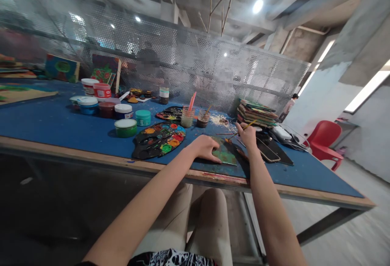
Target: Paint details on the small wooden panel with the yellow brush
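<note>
A small green painted board lies near the front edge of the blue-topped table. My left hand grips its left side, thumb at the near edge and fingers bent beyond it. Pinched in my right hand is a paintbrush with a yellow handle, its tip pointing left over the far part of the board. To the left of the board lies a black palette with dabs of red, orange, blue and green paint. Behind stand a jar of cloudy water holding pink-handled brushes and a jar of brown water.
Several paint tubs, one green, stand at the left. At the back right is a stack of painted boards. A phone lies right of my right hand. A mesh screen runs behind the table; a red chair stands right.
</note>
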A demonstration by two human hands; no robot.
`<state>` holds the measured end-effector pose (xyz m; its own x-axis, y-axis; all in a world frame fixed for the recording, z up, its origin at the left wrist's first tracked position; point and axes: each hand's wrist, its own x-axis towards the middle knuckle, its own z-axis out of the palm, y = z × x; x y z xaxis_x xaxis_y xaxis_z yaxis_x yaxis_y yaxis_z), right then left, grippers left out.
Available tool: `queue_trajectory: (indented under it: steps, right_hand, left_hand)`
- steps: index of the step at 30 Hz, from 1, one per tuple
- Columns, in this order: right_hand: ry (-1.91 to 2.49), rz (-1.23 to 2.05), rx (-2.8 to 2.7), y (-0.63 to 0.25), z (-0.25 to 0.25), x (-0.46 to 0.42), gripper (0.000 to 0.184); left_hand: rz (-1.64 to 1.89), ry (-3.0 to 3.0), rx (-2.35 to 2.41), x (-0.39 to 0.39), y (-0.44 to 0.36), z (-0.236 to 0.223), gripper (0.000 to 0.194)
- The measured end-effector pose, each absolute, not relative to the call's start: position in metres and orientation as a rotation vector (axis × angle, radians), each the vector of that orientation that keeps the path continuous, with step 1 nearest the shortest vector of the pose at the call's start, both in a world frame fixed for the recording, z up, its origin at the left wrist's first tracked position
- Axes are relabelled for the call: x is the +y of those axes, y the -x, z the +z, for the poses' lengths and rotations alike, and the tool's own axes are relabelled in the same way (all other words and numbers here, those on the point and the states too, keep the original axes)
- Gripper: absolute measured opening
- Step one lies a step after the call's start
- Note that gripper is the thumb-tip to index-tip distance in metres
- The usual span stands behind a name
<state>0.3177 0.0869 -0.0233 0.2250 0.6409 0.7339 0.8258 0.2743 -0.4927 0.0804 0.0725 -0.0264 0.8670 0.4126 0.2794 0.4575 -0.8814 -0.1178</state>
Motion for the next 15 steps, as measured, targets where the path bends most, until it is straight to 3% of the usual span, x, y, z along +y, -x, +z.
queue_trajectory:
  steps: [15]
  right_hand:
    - [1.484, -0.265, -1.451, -0.3160, -0.0222, 0.0835, 0.049]
  left_hand:
    - [-0.312, 2.855, -0.702, 0.0709, -0.0809, -0.0247, 0.054]
